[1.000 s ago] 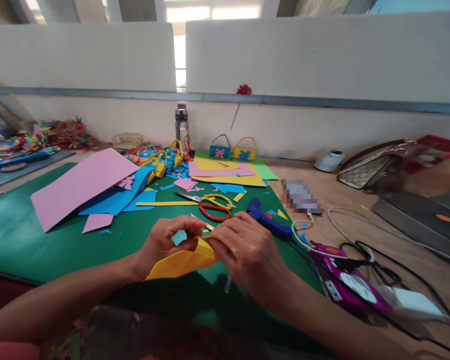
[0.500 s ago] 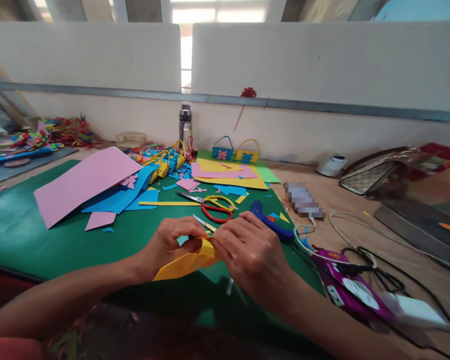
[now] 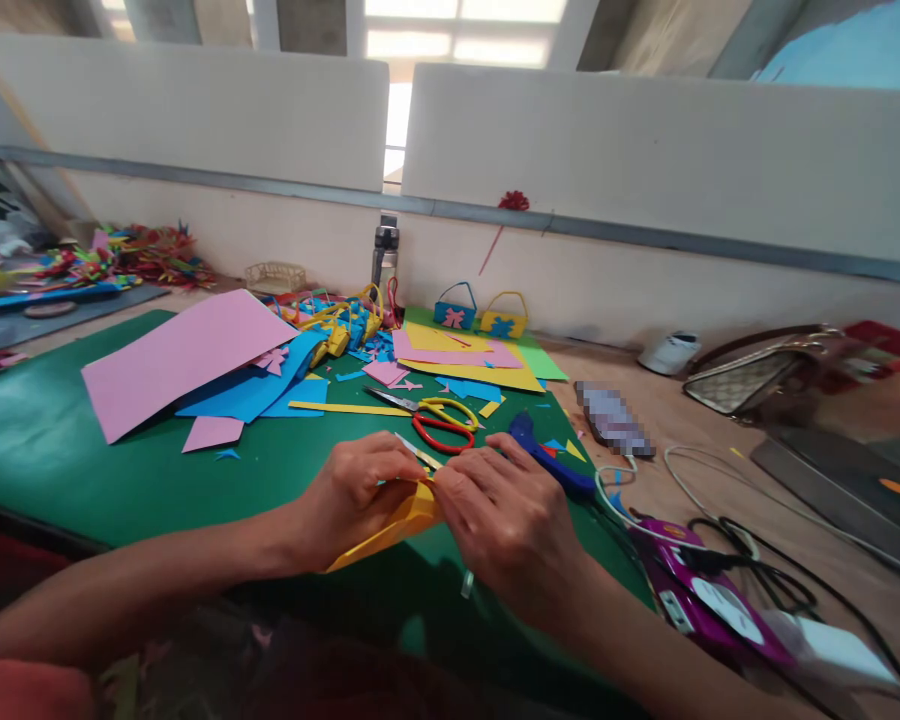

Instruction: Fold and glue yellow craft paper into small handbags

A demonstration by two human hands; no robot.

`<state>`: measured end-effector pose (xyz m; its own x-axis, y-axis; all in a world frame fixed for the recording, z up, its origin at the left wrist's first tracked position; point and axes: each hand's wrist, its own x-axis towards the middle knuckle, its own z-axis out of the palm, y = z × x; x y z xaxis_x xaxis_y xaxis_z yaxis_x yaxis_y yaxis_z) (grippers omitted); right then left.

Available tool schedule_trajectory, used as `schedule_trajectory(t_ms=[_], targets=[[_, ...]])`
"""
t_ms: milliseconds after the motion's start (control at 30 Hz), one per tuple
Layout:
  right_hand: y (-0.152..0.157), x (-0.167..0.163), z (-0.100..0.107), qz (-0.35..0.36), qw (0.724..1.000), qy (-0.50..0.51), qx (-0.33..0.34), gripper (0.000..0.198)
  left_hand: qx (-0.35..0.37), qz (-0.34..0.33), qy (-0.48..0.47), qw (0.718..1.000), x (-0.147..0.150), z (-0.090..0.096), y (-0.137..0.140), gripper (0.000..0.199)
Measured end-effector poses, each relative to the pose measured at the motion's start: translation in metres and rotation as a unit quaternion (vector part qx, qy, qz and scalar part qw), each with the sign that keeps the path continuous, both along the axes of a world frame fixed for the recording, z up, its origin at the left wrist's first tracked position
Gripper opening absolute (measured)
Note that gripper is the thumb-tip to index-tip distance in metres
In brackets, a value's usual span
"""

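At the lower centre of the frame, your left hand (image 3: 360, 495) and right hand (image 3: 506, 510) meet on the folded yellow piece (image 3: 396, 527), both pinching its upper edge, probably so the bend can't spring open. At the lower right, the purple power strip (image 3: 679, 570) sits off the green mat (image 3: 285, 490), which seems to spare your surface from cables. Beyond your right knuckles lies the blue glue gun (image 3: 551, 460), apparently parked within that hand's reach. Near it, mid-frame, the scissors (image 3: 415, 407) point left, handles rightward, suiting a right-hand pickup. Above centre, two small bags, blue (image 3: 454, 315) and yellow (image 3: 504, 325), stand upright, perhaps as samples.
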<state>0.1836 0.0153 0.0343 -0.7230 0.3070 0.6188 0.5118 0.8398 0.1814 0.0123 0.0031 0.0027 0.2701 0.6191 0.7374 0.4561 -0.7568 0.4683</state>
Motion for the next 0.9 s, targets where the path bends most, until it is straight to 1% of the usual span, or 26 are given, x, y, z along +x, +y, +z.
schedule_trajectory(t_ms=[400,667,767,900], targets=[[-0.0003,0.0006,-0.006,-0.022,0.999,-0.019,0.033,0.02,-0.017,0.014,0.005,1.0,0.0015,-0.0055,-0.0004,0.019],[-0.0018,0.0013,-0.0027,-0.027,0.998,-0.025,0.056,0.025,-0.015,0.003,-0.011,1.0,0.0043,-0.0037,-0.0018,0.018],[-0.0016,0.0014,-0.0012,-0.02,0.997,-0.025,0.066,0.027,-0.018,-0.002,-0.006,1.0,0.0044,-0.0041,-0.0015,0.019],[-0.0001,0.0005,0.0001,-0.003,0.997,-0.037,0.064,0.027,-0.018,-0.005,-0.004,1.0,0.0044,-0.005,-0.0014,0.017]])
